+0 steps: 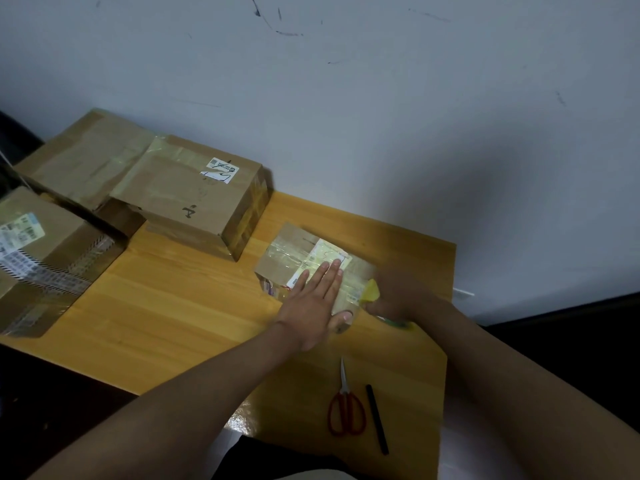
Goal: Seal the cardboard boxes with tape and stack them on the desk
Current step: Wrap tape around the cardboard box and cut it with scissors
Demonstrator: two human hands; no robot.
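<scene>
A small cardboard box point(294, 249) with a white label and shiny clear tape on top lies on the wooden desk point(166, 306), right of centre. My left hand point(317, 299) presses flat on its top, fingers straight. My right hand point(398, 294) is at the box's right side and grips a yellowish roll of tape point(370, 292), mostly hidden under the hand. A strip of tape runs across the box top beneath my left hand.
A taped medium box point(194, 199) stands behind and left of the small one. A large flat box point(83, 161) lies at the far left corner, and a labelled box point(45, 258) at the left edge. Red-handled scissors point(346, 407) and a black pen point(376, 419) lie near the front edge.
</scene>
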